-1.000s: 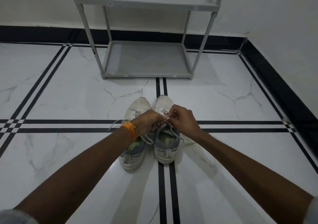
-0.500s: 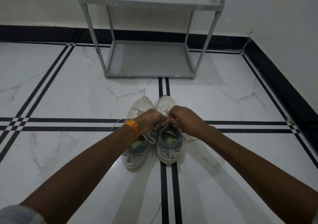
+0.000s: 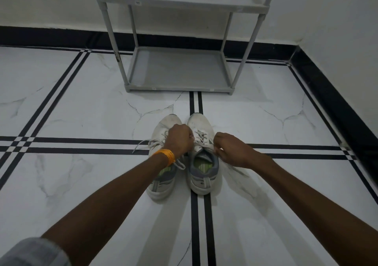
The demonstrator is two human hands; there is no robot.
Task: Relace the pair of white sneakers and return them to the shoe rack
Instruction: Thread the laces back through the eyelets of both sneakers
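Two white sneakers stand side by side on the floor, toes pointing away from me. The right sneaker (image 3: 202, 169) shows its crossed lace (image 3: 201, 138) over the tongue. My left hand (image 3: 180, 138) is fisted on one lace end at that shoe's left side, partly covering the left sneaker (image 3: 161, 186). My right hand (image 3: 231, 150) is fisted on the other lace end at the right side. Loose lace from the left sneaker trails to the left (image 3: 141, 146). The grey shoe rack (image 3: 178, 69) stands beyond the shoes with bare shelves.
White marble floor with black double stripes (image 3: 81, 145) all around. A black skirting and white walls form a corner at the back right (image 3: 296, 48). An orange band (image 3: 165, 156) circles my left wrist.
My hands, which were close together over the right sneaker's tongue, have pulled apart sideways, drawing the lace ends outward. The camera view has shifted slightly.
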